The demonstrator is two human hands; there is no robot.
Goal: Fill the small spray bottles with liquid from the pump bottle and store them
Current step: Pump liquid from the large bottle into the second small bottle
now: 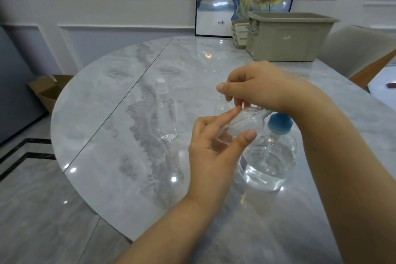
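Spray bottle [237, 126] tilted in left hand [212, 156] grip; right hand [257, 85] pinching its top.

Both hands [211, 152] on clear bottle [240, 122]

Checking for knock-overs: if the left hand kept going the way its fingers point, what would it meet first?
The left hand, holding a small clear bottle, points up and right toward the right hand. It would probably meet that hand's fingers first; depth is unclear. The standing spray bottle lies off that line.
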